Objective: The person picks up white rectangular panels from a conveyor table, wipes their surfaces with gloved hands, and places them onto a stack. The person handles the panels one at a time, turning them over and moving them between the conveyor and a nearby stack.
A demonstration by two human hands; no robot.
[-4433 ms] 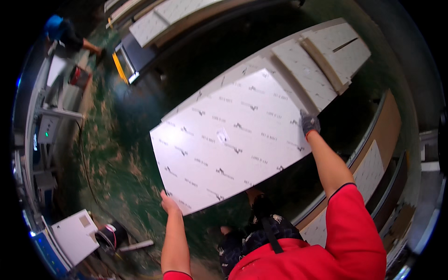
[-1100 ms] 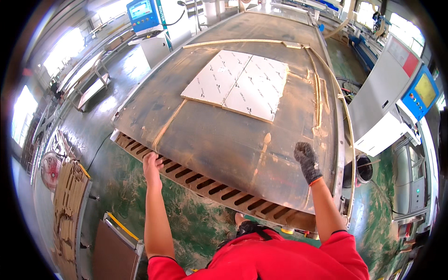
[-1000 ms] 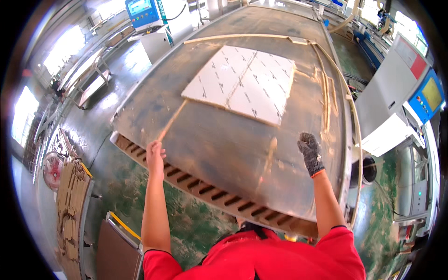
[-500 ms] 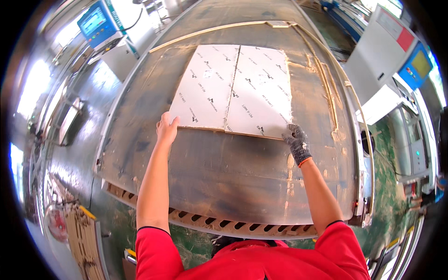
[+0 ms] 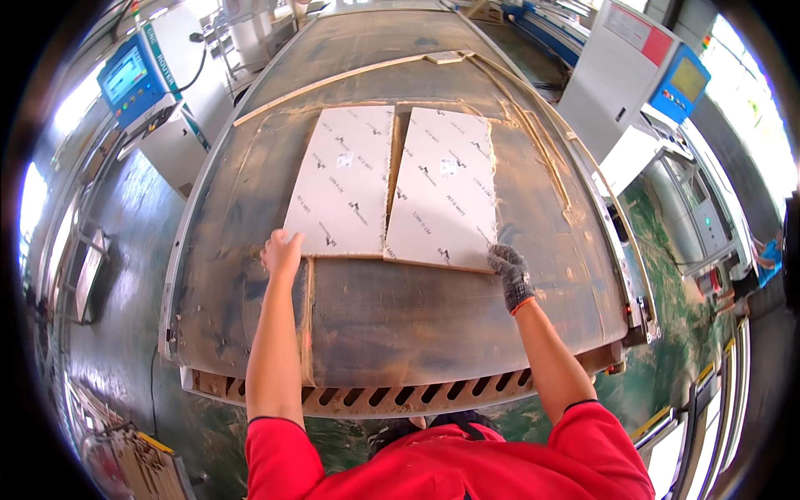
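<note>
Two white rectangular boards with printed film faces lie side by side on the worn table [image 5: 400, 317]. A narrow wedge-shaped gap between them is wider at the far end, and their near corners almost meet. My bare left hand [image 5: 282, 252] grips the near left corner of the left board [image 5: 343, 183], thumb at its edge. In a grey knit glove with an orange cuff, my right hand [image 5: 510, 271] holds the near right corner of the right board [image 5: 443, 187]. Sawdust lines the boards' rough edges. The fingers under the boards are hidden.
Thin wood offcut strips [image 5: 333, 82] frame the table's far and right sides. A slotted rail [image 5: 392, 402] runs along the near edge. Blue-panelled control cabinets stand left [image 5: 133, 79] and right [image 5: 679, 83]. Stacked boards [image 5: 137, 462] sit at lower left.
Both boards have come nearer to me with my hands. The thin seam between them has opened into a gap at the far end. My view has shifted too.
</note>
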